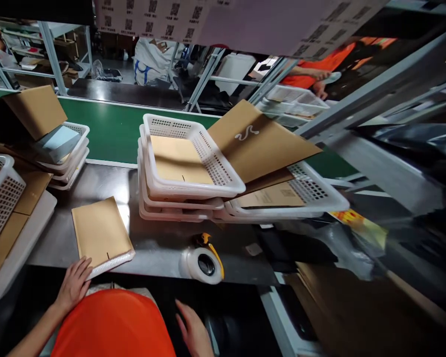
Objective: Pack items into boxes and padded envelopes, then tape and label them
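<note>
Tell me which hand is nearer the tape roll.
Right. The right hand sits just below the tape roll, apart from it. The left hand is farther off to the left, touching the brown packet.

A steel worktable (159,248) carries the goods; a stack of white baskets (186,193) stands at its middle; left of the stack and nearer the front edge lies a flat brown box (100,233); in front of the stack sits a tape dispenser (205,263); far left of the stack another basket pile (69,163) stands; behind the stack runs a green conveyor belt (111,131).
</note>
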Demonstrator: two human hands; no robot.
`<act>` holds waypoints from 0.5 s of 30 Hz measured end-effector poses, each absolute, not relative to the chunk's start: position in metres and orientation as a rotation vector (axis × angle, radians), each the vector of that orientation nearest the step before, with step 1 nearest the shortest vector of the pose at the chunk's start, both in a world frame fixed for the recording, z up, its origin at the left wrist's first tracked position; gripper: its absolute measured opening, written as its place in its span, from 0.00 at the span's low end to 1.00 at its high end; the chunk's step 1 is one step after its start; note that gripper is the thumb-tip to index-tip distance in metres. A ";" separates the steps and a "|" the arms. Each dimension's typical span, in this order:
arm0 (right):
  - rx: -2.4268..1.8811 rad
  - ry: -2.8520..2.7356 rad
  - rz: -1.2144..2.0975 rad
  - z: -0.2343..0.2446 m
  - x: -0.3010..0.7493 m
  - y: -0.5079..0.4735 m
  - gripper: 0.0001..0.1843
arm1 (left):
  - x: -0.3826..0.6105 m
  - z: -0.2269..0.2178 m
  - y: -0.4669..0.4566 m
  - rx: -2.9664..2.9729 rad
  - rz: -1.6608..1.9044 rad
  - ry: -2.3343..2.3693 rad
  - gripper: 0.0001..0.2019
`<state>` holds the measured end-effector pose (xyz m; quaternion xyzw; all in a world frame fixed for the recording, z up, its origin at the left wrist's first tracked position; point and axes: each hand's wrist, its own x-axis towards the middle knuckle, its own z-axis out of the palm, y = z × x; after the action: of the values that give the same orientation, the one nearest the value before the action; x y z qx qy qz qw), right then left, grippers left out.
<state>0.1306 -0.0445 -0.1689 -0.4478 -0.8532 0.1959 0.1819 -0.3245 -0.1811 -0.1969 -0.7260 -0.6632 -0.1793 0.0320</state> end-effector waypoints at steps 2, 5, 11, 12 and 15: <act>-0.934 -2.620 0.528 -0.178 0.079 -0.011 0.18 | -0.324 -0.199 -0.182 -2.219 -0.550 -2.018 0.15; -0.527 -2.822 0.582 -0.189 -0.001 0.049 0.24 | -0.322 -0.205 -0.184 -2.183 -0.548 -2.014 0.12; 0.024 -3.035 0.727 -0.198 -0.050 0.106 0.32 | -0.311 -0.200 -0.183 -2.108 -0.628 -2.116 0.13; 0.046 -3.043 0.745 -0.199 -0.048 0.108 0.29 | -0.309 -0.197 -0.183 -2.099 -0.652 -2.148 0.14; 0.043 -3.029 0.815 -0.202 -0.042 0.109 0.23 | -0.306 -0.189 -0.183 -2.078 -0.756 -2.266 0.14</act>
<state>-0.0424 0.1093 -0.2023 0.0136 -0.9656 0.2597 0.0022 -0.3055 -0.1829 -0.1895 -0.6563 -0.7157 -0.2386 -0.0121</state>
